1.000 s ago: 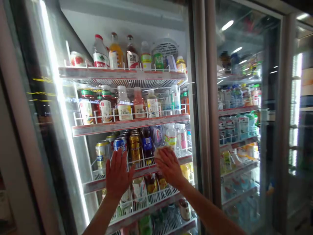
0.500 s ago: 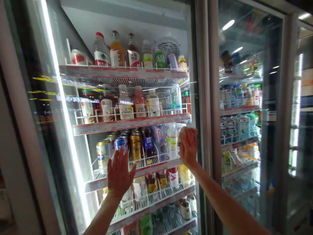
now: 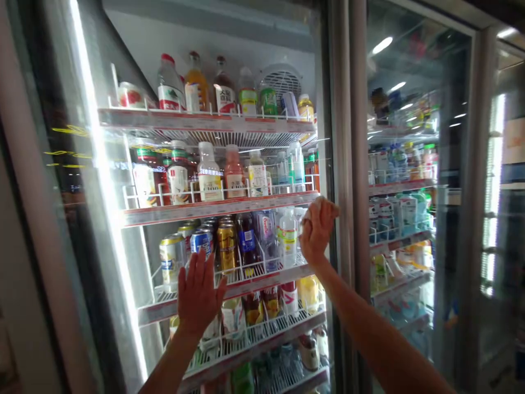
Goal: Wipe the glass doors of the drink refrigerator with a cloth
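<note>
My left hand is raised before the glass door of a drinks fridge, its palm forward and fingers stretched out; it appears to lie flat on the glass. Near the door's right edge, my right hand is closed on a pale, crumpled cloth, pressed toward the pane. Part of the cloth is hidden by the fingers. Behind the glass, by my left fingertips, stand a blue can and a gold can. A clear bottle is just left of my right hand.
Shelves of bottles and cans fill the fridge, among them an upper shelf and a middle shelf. A metal door frame runs upright at the right. Beyond it is a second glass-fronted fridge with more drinks.
My right hand has shifted slightly upward with the cloth, toward the frame. My left hand stays in nearly the same place, still spread.
</note>
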`<state>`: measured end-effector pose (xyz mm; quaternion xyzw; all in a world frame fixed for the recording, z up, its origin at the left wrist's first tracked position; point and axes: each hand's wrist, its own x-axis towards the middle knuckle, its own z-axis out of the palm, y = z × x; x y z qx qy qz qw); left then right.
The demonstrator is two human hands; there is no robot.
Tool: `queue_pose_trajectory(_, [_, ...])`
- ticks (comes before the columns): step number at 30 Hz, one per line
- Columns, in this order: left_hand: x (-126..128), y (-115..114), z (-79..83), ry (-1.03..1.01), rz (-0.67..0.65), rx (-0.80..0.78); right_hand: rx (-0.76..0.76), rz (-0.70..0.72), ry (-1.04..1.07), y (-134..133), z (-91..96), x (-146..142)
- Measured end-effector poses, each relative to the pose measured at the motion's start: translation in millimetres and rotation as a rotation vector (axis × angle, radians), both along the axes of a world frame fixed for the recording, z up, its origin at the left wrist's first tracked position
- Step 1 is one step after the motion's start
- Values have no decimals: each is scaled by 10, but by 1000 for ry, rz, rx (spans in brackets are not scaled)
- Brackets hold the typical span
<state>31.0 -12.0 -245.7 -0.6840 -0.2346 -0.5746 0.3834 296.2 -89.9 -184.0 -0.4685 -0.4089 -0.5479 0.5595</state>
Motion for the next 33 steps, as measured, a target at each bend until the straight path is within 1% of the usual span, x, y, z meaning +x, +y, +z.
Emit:
queue_pose_trajectory(1, [-1,-2,2,-4,-3,4,-67,22,-80,9,1,-65])
queue_pose_trajectory(3, [-3,-10,8,-8,-6,-4,-271,65,-330,4,-9,-183])
queue_pose_trajectory(4, [-4,-15,11,-9,-7,-8,-347,75,-430,-8,-1,-194])
queue_pose_trajectory(5, [-5,-19,13,-8,-10,-10,-370,68,-467,-21,26,-159])
queue_pose_trajectory(6, [-5,-22,14,-4,-9,-15,-331,48,-428,-32,76,-86])
queue_pose_trajectory(9, [-2,-23,12,-2,-8,-11,-60,-20,-83,-20,301,163])
queue_pose_trajectory(10, [-2,-22,10,-4,-8,-7,-10,-23,-16,-3,363,180])
queue_pose_trajectory(11, [-3,-22,9,-5,-7,-10,-8,-11,-6,13,400,147])
queue_pose_trajectory(12, [-4,-21,9,-6,-8,-13,-51,12,-61,24,408,72])
queue_pose_trajectory(15, [-7,-26,9,-9,-19,-21,-318,74,-445,13,327,-185])
queue_pose_trajectory(16, [-7,-28,9,-8,-22,-23,-369,73,-529,0,305,-209])
queue_pose_trajectory(17, [-6,-31,10,-8,-23,-21,-371,61,-544,-11,305,-187])
queue_pose_trajectory(18, [-4,-33,12,-8,-23,-14,-324,44,-487,-16,330,-125])
queue_pose_trajectory(21, [2,-32,23,-5,-8,2,-62,20,-127,21,509,84])
queue_pose_trajectory(22, [3,-29,29,-5,-4,11,-14,22,-65,43,567,97])
queue_pose_trajectory(23, [4,-25,34,-6,0,14,-12,28,-60,63,608,71])
queue_pose_trajectory(24, [3,-21,36,-7,1,16,-56,35,-121,75,629,17])
queue_pose_trajectory(27, [-4,-18,16,-7,-4,5,-301,42,-458,47,632,-116])
queue_pose_trajectory(28, [-7,-21,1,-4,-7,-4,-338,34,-501,23,645,-97])
queue_pose_trajectory(29, [-11,-29,-13,-1,-11,-12,-327,20,-469,0,677,-40])
queue_pose_trajectory(31, [-18,-49,-7,2,-26,-12,-205,-5,-233,-28,784,121])
queue_pose_trajectory(32, [-22,-59,28,5,-35,-12,-137,-9,-103,-29,842,182])
queue_pose_trajectory(33, [-25,-65,93,3,-45,-5,-88,-8,-17,-21,888,207])
